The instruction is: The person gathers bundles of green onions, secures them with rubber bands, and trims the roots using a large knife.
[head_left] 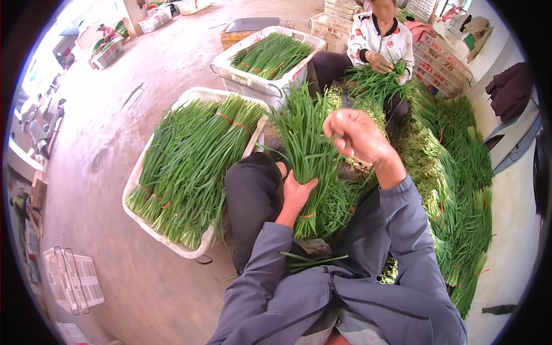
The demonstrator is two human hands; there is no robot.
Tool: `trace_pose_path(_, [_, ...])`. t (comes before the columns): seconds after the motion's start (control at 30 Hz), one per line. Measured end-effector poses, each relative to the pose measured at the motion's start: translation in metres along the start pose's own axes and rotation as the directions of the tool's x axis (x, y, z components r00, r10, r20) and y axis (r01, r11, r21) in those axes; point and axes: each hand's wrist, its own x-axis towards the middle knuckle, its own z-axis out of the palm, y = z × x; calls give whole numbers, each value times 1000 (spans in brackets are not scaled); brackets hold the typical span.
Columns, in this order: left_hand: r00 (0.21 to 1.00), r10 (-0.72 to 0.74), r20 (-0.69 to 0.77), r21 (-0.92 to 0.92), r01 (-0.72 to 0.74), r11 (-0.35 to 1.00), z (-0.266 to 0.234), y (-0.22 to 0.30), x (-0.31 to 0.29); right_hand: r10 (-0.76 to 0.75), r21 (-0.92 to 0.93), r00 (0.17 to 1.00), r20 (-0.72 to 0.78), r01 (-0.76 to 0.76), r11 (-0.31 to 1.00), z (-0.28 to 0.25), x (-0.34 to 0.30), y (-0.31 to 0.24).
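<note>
My left hand (298,192) is wrapped round a bunch of garlic chives (310,144) that stands upright between my knees, its leaves fanning out at the top. An orange band (308,216) circles the leaves lower down. Above and to the right of the bunch, my right hand (355,135) is raised with the fingers curled in toward the thumb. Whatever it may pinch is hidden or too small to make out. Loose chive blades (313,260) lie across my lap.
A white crate (129,207) of banded chives stands at my left, with another filled crate (276,86) behind it. Chive bundles (460,190) are heaped along the right wall. Opposite me sits a person (382,43) in gloves, handling chives. An overturned-looking white crate (75,280) lies at lower left.
</note>
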Motion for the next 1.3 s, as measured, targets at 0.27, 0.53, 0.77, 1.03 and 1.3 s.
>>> trace_pose_path(0.27, [992, 59, -107, 234, -32, 972, 4, -6, 1, -342, -754, 940, 18, 237, 613, 18, 34, 54])
trace_pose_path(0.53, [995, 25, -93, 255, -1, 967, 3, -8, -1, -187, -741, 981, -49, 90, 666, 12, 43, 66])
trace_pose_path(0.77, [994, 34, -105, 281, -3, 960, 1, -6, -3, 109, -166, 992, 63, -97, 981, 10, 12, 17])
trace_pose_path(1.03, [991, 5, -134, 349, 42, 936, 4, 6, -6, -112, -693, 987, -115, 2, 721, 31, 22, 56])
trace_pose_path(1.3, [986, 53, -155, 416, 17, 909, 13, 11, -11, -312, -826, 950, -5, 172, 537, 19, 35, 86])
